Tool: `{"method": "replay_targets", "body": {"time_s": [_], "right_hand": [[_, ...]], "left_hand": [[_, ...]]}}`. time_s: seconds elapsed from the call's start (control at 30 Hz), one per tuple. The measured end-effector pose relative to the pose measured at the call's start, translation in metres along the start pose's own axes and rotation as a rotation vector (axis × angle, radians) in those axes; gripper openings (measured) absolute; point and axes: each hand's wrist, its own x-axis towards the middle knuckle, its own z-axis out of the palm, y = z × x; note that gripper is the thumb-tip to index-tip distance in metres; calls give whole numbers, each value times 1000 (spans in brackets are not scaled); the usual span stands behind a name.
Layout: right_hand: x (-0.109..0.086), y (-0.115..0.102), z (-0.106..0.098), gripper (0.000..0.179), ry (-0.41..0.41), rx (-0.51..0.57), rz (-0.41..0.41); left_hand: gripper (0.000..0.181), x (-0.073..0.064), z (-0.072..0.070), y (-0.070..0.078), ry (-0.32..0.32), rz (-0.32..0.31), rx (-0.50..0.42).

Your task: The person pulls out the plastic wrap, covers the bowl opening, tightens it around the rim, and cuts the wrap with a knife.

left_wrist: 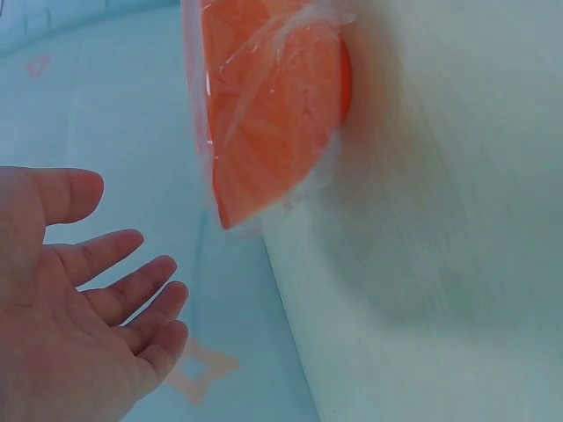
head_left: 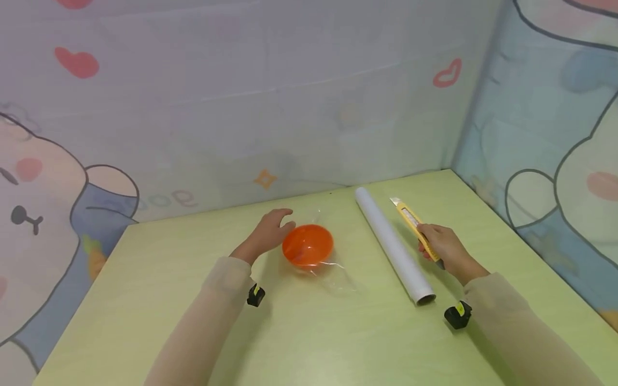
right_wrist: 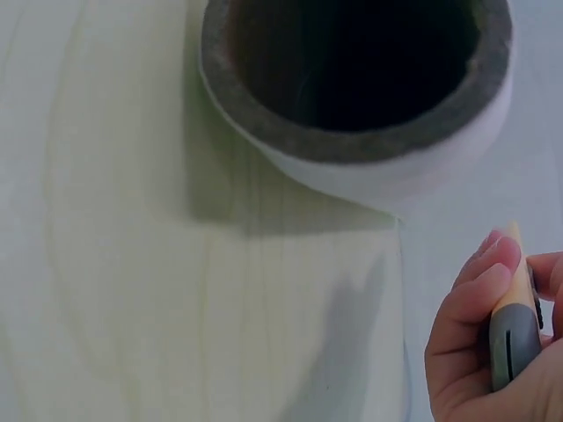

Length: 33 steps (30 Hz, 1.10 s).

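Observation:
An orange bowl (head_left: 308,245) sits on the table with clear plastic film (head_left: 338,279) about it, trailing past its right side. In the left wrist view the film covers the side of the bowl (left_wrist: 273,105). My left hand (head_left: 270,231), fingers spread and relaxed, is at the bowl's left edge; the left wrist view shows a gap between hand and bowl. My right hand (head_left: 444,247) grips a yellow utility knife (head_left: 410,219) with its blade showing, pointing away. In the right wrist view, fingers curl round its grey end (right_wrist: 515,343).
A white roll (head_left: 393,244) lies lengthwise between the bowl and the knife, its hollow end (right_wrist: 352,145) facing me. The pale green table (head_left: 159,300) meets printed fabric walls (head_left: 232,107) at the back and right.

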Motion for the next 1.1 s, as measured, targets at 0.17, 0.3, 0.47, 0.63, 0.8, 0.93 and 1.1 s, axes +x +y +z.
{"method": "replay_targets", "body": {"time_s": [0.17,0.3,0.47,0.63,0.8,0.93,1.1], "right_hand": [[0,-1,1,61,-7,-4,-35],[1,-3,2,60,-112,100,-32],[1,-3,-1,53,-258,308,-4],[0,0,-4,47,-312,348,-34],[-1,3,-3,46,-339,279,-74],[-2,1,0,42,-293,218,-81],[0,-5,-1,57,-100,127,6]], "left_hand": [[48,-8,-1,-2,6,-9,-3],[48,-12,0,-4,9,-23,-14],[47,-14,3,-9,9,-40,-34],[47,-15,5,-16,12,-53,-41],[48,-15,5,-22,8,-70,-43],[48,-15,4,-26,7,-73,-42],[48,-17,6,-26,11,-83,-55]]}}
